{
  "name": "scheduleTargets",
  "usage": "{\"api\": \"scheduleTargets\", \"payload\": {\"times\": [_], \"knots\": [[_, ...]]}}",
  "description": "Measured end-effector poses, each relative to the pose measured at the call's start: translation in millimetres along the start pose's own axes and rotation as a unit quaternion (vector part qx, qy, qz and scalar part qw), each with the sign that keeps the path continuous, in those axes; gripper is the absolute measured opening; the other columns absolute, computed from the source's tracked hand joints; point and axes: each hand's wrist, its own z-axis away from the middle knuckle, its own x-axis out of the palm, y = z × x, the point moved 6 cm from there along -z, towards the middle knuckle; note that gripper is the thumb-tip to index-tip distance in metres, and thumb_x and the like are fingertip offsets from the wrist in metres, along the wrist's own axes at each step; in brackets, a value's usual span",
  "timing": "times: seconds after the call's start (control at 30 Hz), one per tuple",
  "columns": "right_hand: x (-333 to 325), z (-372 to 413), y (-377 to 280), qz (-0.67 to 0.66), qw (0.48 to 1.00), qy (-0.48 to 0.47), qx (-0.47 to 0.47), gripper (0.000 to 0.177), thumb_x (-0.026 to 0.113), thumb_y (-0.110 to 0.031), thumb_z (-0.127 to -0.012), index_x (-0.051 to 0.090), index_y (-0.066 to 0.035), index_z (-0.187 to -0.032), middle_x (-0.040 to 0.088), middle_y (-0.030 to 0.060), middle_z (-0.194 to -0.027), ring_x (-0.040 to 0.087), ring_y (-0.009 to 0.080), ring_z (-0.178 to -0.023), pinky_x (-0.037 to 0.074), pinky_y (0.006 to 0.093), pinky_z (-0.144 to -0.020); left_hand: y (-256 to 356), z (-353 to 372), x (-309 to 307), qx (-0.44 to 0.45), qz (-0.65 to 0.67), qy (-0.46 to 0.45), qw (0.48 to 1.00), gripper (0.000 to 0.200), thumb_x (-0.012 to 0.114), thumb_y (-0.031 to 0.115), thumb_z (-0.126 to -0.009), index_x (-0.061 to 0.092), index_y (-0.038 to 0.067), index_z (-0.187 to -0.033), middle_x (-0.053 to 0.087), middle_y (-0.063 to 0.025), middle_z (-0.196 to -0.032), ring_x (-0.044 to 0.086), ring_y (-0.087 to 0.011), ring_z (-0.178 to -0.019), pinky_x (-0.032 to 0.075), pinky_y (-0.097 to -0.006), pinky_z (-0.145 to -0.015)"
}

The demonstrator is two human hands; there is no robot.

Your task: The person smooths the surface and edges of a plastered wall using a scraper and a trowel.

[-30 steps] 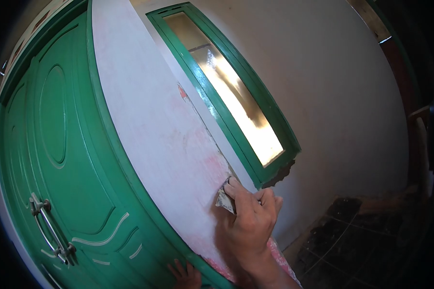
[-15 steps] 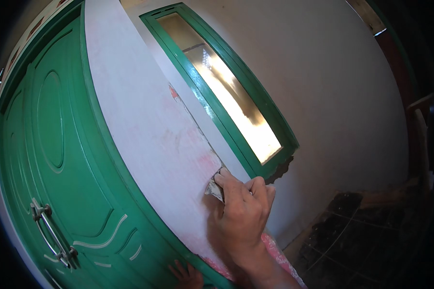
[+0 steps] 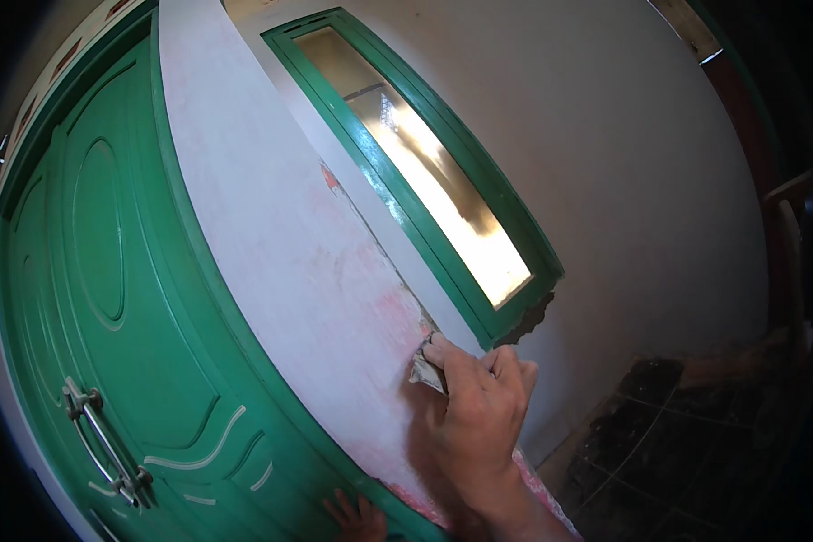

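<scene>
My right hand (image 3: 481,411) pinches a folded, worn piece of sandpaper (image 3: 427,372) with a greyish face. It presses the paper against the white wall strip (image 3: 271,235), close to the corner beside the window. Faded pink patches and an orange chipped spot (image 3: 330,177) mark that strip. Low in the view, my left hand (image 3: 359,519) lies against the green door frame (image 3: 307,443), fingers spread and nothing visible in them. Its wrist is out of view.
At left stands a green panelled door (image 3: 108,271) with a metal pull handle (image 3: 104,443). A green-framed window (image 3: 425,172) sits right of the corner, with broken plaster (image 3: 533,318) under its lower end. Dark floor tiles (image 3: 641,443) lie at lower right.
My right hand has slid down and to the right along the wall corner with the sandpaper. My left hand stays about where it was; the view has shifted slightly.
</scene>
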Motion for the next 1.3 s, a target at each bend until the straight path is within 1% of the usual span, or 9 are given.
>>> {"api": "scheduleTargets", "payload": {"times": [0.03, 0.17, 0.2, 0.27, 0.33, 0.37, 0.73, 0.87, 1.3], "knots": [[0, 1, 1, 0.002, 1.0, 0.006, 0.004, 0.045, 0.092, -0.006, -0.065, 0.078, -0.013, -0.107, 0.082, 0.0004, -0.098, 0.056, 0.0244, -0.076, 0.037, 0.0411, -0.078, 2, 2, -3, 0.001, -0.008, -0.001, 1.0, 0.122, 0.071, 0.064, -0.094, 0.017, -0.017, -0.167, -0.006, -0.0529, -0.169, -0.013, -0.078, -0.151, -0.012, -0.0933, -0.109], [8, -7, -1, 0.003, 1.0, 0.02, -0.018, 0.042, 0.09, -0.004, -0.068, 0.078, -0.014, -0.107, 0.082, -0.0007, -0.097, 0.055, 0.0239, -0.074, 0.037, 0.0401, -0.077, -16, -11, 25, 0.038, 0.026, 0.02, 0.999, 0.122, 0.071, 0.065, -0.093, 0.018, -0.017, -0.166, -0.002, -0.0545, -0.168, -0.013, -0.0789, -0.151, -0.012, -0.0931, -0.109], [8, -7, 0, 0.003, 1.0, 0.017, -0.019, 0.041, 0.089, -0.003, -0.069, 0.078, -0.014, -0.107, 0.082, -0.0008, -0.097, 0.055, 0.0239, -0.074, 0.037, 0.04, -0.077, -15, -11, 22, 0.097, -0.096, 0.158, 0.978, 0.121, 0.071, 0.064, -0.094, 0.018, -0.016, -0.166, -0.004, -0.0537, -0.169, -0.014, -0.0787, -0.151, -0.013, -0.0929, -0.109], [5, -5, 0, -0.001, 1.0, 0.01, -0.015, 0.04, 0.088, -0.003, -0.069, 0.078, -0.014, -0.106, 0.083, -0.0008, -0.099, 0.056, 0.0238, -0.074, 0.037, 0.0397, -0.077, -4, 6, 24, 0.202, -0.32, 0.41, 0.83, 0.121, 0.071, 0.064, -0.094, 0.017, -0.016, -0.167, -0.007, -0.0521, -0.17, -0.016, -0.0783, -0.151, -0.014, -0.0925, -0.109], [-1, 0, 0, -0.006, 1.0, 0.005, -0.008, 0.039, 0.087, -0.002, -0.07, 0.078, -0.014, -0.106, 0.083, -0.0008, -0.102, 0.056, 0.0237, -0.075, 0.036, 0.0396, -0.077, 2, 3, -5, 0.085, -0.094, 0.14, 0.982, 0.12, 0.071, 0.064, -0.095, 0.017, -0.016, -0.167, -0.01, -0.0502, -0.171, -0.018, -0.0778, -0.15, -0.014, -0.0924, -0.109], [0, -1, 0, -0.009, 1.0, 0.012, -0.008, 0.039, 0.087, -0.002, -0.07, 0.078, -0.014, -0.105, 0.083, -0.0009, -0.103, 0.056, 0.0236, -0.075, 0.036, 0.0394, -0.077, 4, 4, -5, 0.022, 0.029, -0.005, 0.999, 0.12, 0.07, 0.064, -0.095, 0.017, -0.016, -0.167, -0.012, -0.0493, -0.171, -0.019, -0.0775, -0.15, -0.014, -0.0923, -0.109], [0, 2, 0, -0.024, 1.0, -0.009, -0.006, 0.018, 0.077, -0.007, -0.086, 0.077, -0.01, -0.104, 0.084, 0.0045, -0.109, 0.056, 0.0224, -0.079, 0.037, 0.0394, -0.077, 3, -2, -4, -0.011, 0.016, -0.043, 0.999, 0.117, 0.068, 0.063, -0.096, 0.02, -0.016, -0.167, -0.008, -0.0483, -0.172, -0.019, -0.0746, -0.153, -0.017, -0.0896, -0.111], [6, -6, -3, -0.009, 1.0, -0.005, -0.025, 0.02, 0.078, -0.007, -0.085, 0.077, -0.01, -0.104, 0.083, 0.0043, -0.109, 0.056, 0.0228, -0.079, 0.037, 0.04, -0.077, 10, 3, -8, 0.0, 0.017, -0.001, 1.0, 0.115, 0.068, 0.062, -0.097, 0.023, -0.018, -0.165, -0.003, -0.0499, -0.172, -0.018, -0.0752, -0.153, -0.017, -0.0892, -0.112], [1, 1, 3, -0.031, 0.999, 0.003, -0.006, 0.03, 0.085, -0.005, -0.075, 0.079, -0.011, -0.104, 0.08, 0.0023, -0.096, 0.056, 0.0236, -0.076, 0.037, 0.0405, -0.077, 8, 4, -9, -0.027, 0.019, -0.046, 0.998, 0.121, 0.069, 0.064, -0.096, 0.012, -0.015, -0.168, -0.012, -0.0477, -0.172, -0.021, -0.0712, -0.155, -0.019, -0.0872, -0.113]]}}
